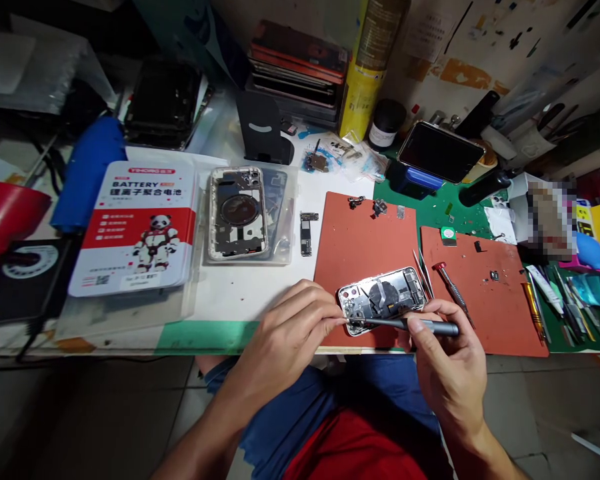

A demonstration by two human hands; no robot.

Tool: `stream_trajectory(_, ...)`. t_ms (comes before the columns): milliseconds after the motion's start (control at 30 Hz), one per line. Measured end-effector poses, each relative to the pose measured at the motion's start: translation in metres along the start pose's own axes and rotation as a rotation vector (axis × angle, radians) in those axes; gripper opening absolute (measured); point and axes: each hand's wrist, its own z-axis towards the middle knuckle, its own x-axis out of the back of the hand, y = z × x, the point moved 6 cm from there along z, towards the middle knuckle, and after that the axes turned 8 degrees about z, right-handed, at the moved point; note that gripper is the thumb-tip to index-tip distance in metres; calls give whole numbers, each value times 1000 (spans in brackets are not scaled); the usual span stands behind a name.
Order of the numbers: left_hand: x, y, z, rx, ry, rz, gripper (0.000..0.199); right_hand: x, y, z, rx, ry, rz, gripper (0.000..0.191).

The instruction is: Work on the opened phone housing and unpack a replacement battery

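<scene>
My right hand [450, 353] is closed around a grey screwdriver [433, 326], whose thin shaft points left across an opened phone housing [385, 291]. The screwdriver's tip is at the housing's lower left corner. There my left hand [295, 330] has its thumb and fingers pinched together, beside the tip. What they hold, if anything, is too small to make out. The housing shows bare inner parts and a dark round coil, and lies tilted on a red-brown mat [365, 233]. Tweezers [423, 273] lie just right of it, beside a red-topped screwdriver [453, 293].
A second phone housing [236, 230] sits on a clear plastic case left of a narrow circuit board [306, 233]. Further left is a battery box [135, 227]. Behind the mats stand a phone [443, 152], a yellow can [363, 100] and stacked phones [300, 60]. Several tools lie far right.
</scene>
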Motion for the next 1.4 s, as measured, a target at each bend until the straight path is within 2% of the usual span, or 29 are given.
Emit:
stream_trajectory(333,2,1,1,20,-4,54,18,3,-5,2,30,-14,-5,25)
stream_trajectory(433,0,-2,0,55,-31,136,31,9,-9,-1,51,61,-7,26)
stream_trajectory(567,-7,1,-2,4,-113,284,70,16,-17,-12,191,216,-131,28)
stream_trajectory(667,-10,5,-2,-35,-123,373,60,13,-21,-23,352,240,-241,29)
stream_trajectory(767,-11,9,0,-43,-89,415,46,3,-22,-31,524,192,-339,36)
stream_trajectory(900,-13,11,4,-65,-49,437,46,-17,-30,-39,804,91,-495,50)
stream_trajectory(967,-13,10,4,-74,-25,452,46,-28,-32,-41,885,-9,-543,51)
stream_trajectory(1067,-13,10,2,-91,19,455,48,-39,-31,-40,872,-165,-618,48)
stream_trajectory(1133,-13,9,1,-92,25,433,51,-41,-30,-39,830,-213,-666,47)
stream_trajectory(1400,-11,9,2,-97,11,362,58,-45,-27,-36,753,-234,-728,36)
